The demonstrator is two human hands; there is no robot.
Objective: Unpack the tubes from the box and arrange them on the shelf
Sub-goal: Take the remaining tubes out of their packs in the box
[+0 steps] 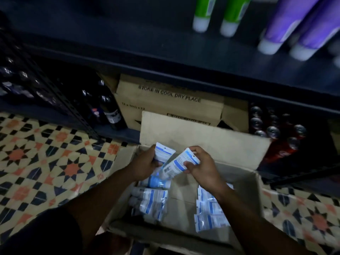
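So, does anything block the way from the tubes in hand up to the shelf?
Nothing visible does. Left hand and right hand hold tubes over the box; the shelf shows room left of the green tubes.

Tubes (152,203) in box (244,196) before shelf (165,52).

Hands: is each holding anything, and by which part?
Left hand grips a white-and-blue tube around its body; right hand pinches a second tube near its crimped end.

Two bare arms, dark clothing.
The left hand (145,162) and right hand (204,168) end forearms uncovered as far as they show; at 7 o'clock a plain dark garment (36,234) sits by the left arm, too dim to identify.
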